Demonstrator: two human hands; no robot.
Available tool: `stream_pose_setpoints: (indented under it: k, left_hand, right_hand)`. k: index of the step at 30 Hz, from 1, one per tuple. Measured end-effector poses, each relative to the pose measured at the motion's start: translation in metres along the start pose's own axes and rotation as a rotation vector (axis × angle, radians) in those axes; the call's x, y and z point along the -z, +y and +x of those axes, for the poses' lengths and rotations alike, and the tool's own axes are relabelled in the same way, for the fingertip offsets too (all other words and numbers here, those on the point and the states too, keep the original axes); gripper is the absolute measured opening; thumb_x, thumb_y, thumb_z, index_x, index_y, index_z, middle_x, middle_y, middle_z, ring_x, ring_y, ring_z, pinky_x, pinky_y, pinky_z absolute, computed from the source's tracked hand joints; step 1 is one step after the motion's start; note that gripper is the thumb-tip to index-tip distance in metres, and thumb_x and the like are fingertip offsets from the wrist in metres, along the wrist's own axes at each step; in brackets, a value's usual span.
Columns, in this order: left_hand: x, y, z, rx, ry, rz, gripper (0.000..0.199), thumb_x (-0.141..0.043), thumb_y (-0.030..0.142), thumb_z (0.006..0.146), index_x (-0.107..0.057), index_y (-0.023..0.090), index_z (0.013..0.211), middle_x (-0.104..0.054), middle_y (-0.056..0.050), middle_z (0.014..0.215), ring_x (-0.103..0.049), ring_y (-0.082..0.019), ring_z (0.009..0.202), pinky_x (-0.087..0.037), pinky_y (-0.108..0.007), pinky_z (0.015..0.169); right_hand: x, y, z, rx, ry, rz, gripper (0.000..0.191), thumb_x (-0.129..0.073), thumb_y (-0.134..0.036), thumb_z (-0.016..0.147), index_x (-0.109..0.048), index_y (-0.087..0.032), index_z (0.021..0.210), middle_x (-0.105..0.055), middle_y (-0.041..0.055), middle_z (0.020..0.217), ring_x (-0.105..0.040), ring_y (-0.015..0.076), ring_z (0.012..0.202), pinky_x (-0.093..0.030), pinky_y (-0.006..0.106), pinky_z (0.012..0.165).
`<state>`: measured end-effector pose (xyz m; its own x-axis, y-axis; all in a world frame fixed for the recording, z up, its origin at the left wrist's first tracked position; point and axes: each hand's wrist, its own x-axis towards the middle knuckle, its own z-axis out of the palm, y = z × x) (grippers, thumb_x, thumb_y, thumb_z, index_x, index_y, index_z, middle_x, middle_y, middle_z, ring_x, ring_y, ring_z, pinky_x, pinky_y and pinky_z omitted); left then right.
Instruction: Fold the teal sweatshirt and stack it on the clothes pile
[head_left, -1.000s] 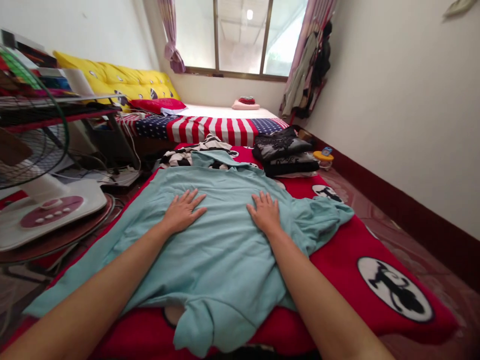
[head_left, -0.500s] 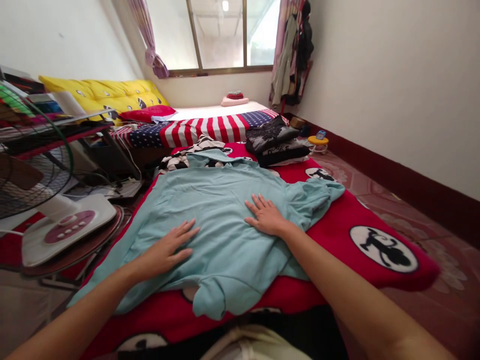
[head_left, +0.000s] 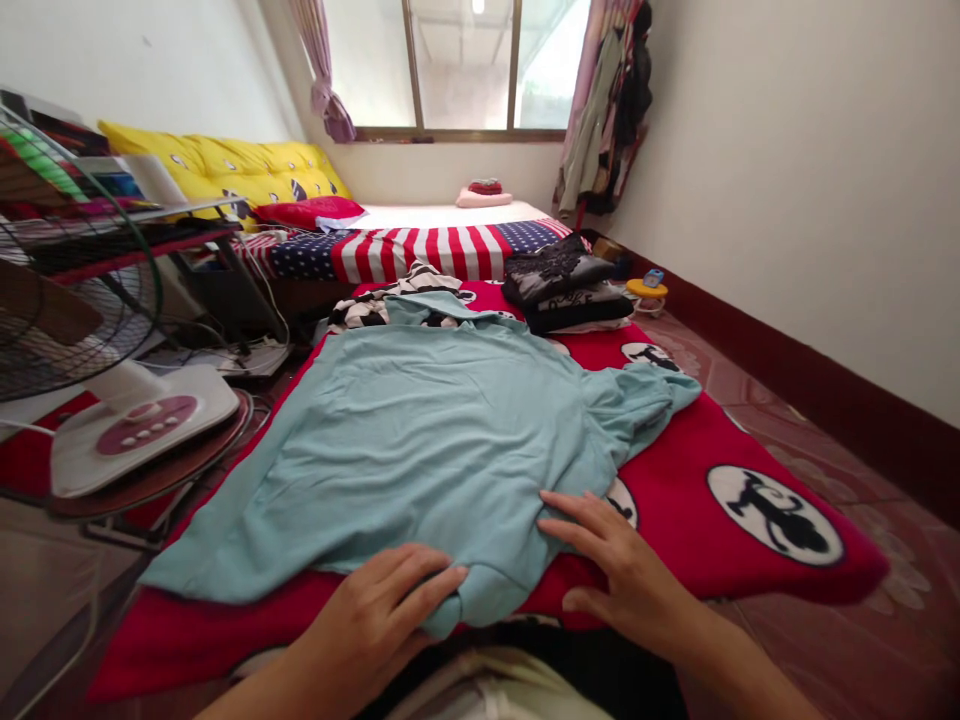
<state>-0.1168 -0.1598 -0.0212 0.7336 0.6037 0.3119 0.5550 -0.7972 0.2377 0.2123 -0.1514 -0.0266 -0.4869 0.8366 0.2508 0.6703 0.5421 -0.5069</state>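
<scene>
A light teal shirt [head_left: 442, 440] lies spread flat across the middle of a red blanket [head_left: 750, 540] printed with black-and-white cartoon roundels, its neck toward twelve o'clock and its hem at six o'clock, nearest the person. The left hand [head_left: 375, 625] rests at the hem around six o'clock, fingers [head_left: 427, 585] loosely curled with their tips on a small fold of the fabric; whether it actually pinches the cloth cannot be told. The right hand [head_left: 626, 580] lies at about five o'clock, palm down, fingers extended and spread, released, the tips touching the shirt's lower right edge while the palm sits over the blanket. One sleeve [head_left: 645, 400] bunches out toward two o'clock. Beyond the collar, at twelve o'clock, sits a black-and-white garment [head_left: 375, 305], and at one o'clock a stack of dark folded clothes [head_left: 566, 290] (two or three pieces, hard to count). A stars-and-stripes bedcover [head_left: 420, 250] runs behind them, below the window [head_left: 457, 65]. At nine o'clock stands a floor fan [head_left: 127, 420] with a white base and pink button panel.
</scene>
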Motion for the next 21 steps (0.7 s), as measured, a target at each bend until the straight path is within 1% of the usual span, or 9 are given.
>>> stream_pose_setpoints:
  k: [2, 4, 6, 8, 10, 14, 17, 19, 21]
  left_hand:
    - [-0.001, 0.001, 0.005, -0.012, 0.046, -0.021, 0.037, -0.044, 0.013, 0.09, -0.056, 0.025, 0.122, -0.069, -0.008, 0.105, -0.064, -0.02, 0.093, -0.055, -0.034, 0.084]
    - [0.002, 0.0, 0.009, -0.018, 0.046, -0.048, 0.031, -0.041, 0.012, 0.091, -0.059, 0.024, 0.113, -0.069, -0.007, 0.099, -0.064, -0.019, 0.086, -0.054, -0.032, 0.079]
    - [0.006, 0.0, 0.012, -0.013, 0.022, -0.095, 0.028, -0.04, 0.012, 0.091, -0.058, 0.024, 0.109, -0.069, -0.007, 0.097, -0.063, -0.018, 0.084, -0.053, -0.03, 0.078]
    - [0.009, -0.002, 0.012, 0.001, 0.02, -0.152, 0.026, -0.04, 0.011, 0.09, -0.057, 0.024, 0.106, -0.069, -0.006, 0.097, -0.062, -0.018, 0.084, -0.052, -0.029, 0.077]
    - [0.011, -0.003, 0.012, 0.019, 0.034, -0.196, 0.026, -0.041, 0.01, 0.089, -0.056, 0.024, 0.105, -0.069, -0.005, 0.097, -0.062, -0.017, 0.085, -0.051, -0.029, 0.076]
    - [0.01, -0.004, 0.011, 0.053, 0.05, -0.241, 0.026, -0.044, 0.008, 0.087, -0.056, 0.023, 0.104, -0.069, -0.004, 0.097, -0.063, -0.017, 0.086, -0.05, -0.028, 0.076]
    - [0.009, -0.005, 0.011, 0.047, 0.071, -0.259, 0.025, -0.045, 0.01, 0.088, -0.058, 0.023, 0.104, -0.07, -0.004, 0.096, -0.063, -0.017, 0.084, -0.05, -0.026, 0.075]
    - [0.012, -0.007, 0.011, 0.054, 0.075, -0.28, 0.023, -0.045, 0.012, 0.09, -0.06, 0.022, 0.104, -0.07, -0.004, 0.093, -0.063, -0.016, 0.082, -0.049, -0.025, 0.074]
    - [0.019, -0.009, 0.011, 0.096, 0.072, -0.318, 0.021, -0.045, 0.016, 0.092, -0.062, 0.022, 0.103, -0.069, -0.003, 0.09, -0.063, -0.015, 0.079, -0.048, -0.023, 0.073]
  right_hand:
    - [-0.01, 0.006, -0.002, -0.013, 0.126, -0.074, 0.051, -0.07, -0.024, 0.075, -0.058, -0.025, 0.125, -0.045, 0.0122, 0.145, -0.045, 0.0272, 0.131, -0.04, 0.047, 0.107]
    - [-0.017, 0.013, -0.003, -0.029, 0.269, -0.126, 0.036, -0.067, -0.025, 0.079, -0.062, -0.023, 0.115, -0.051, 0.0134, 0.136, -0.052, 0.0266, 0.124, -0.047, 0.044, 0.1]
    - [-0.02, 0.021, -0.007, -0.047, 0.375, -0.177, 0.027, -0.066, -0.029, 0.081, -0.062, -0.023, 0.107, -0.058, 0.0123, 0.123, -0.057, 0.0266, 0.115, -0.049, 0.045, 0.097]
    - [-0.021, 0.026, -0.013, -0.055, 0.427, -0.21, 0.027, -0.067, -0.032, 0.081, -0.061, -0.023, 0.106, -0.06, 0.0116, 0.115, -0.058, 0.0269, 0.111, -0.049, 0.046, 0.097]
    - [-0.019, 0.027, -0.02, -0.057, 0.437, -0.215, 0.024, -0.065, -0.031, 0.083, -0.06, -0.023, 0.105, -0.06, 0.0113, 0.112, -0.058, 0.026, 0.108, -0.05, 0.044, 0.094]
    - [-0.013, 0.028, -0.026, -0.025, 0.372, -0.217, 0.01, -0.057, -0.022, 0.088, -0.063, -0.024, 0.096, -0.065, 0.0083, 0.103, -0.061, 0.0227, 0.099, -0.051, 0.04, 0.087]
    - [-0.006, 0.027, -0.021, 0.001, 0.372, -0.208, 0.013, -0.052, -0.018, 0.09, -0.064, -0.024, 0.086, -0.069, 0.0059, 0.102, -0.061, 0.022, 0.099, -0.049, 0.04, 0.09]
    - [0.001, 0.021, -0.017, -0.015, 0.405, -0.119, 0.015, -0.051, -0.021, 0.091, -0.064, -0.023, 0.085, -0.069, 0.0056, 0.107, -0.061, 0.0223, 0.102, -0.047, 0.04, 0.094]
    - [0.013, 0.01, -0.013, -0.12, 0.426, 0.043, 0.02, -0.047, -0.028, 0.093, -0.066, -0.023, 0.091, -0.07, 0.0058, 0.106, -0.063, 0.0218, 0.1, -0.049, 0.036, 0.09]
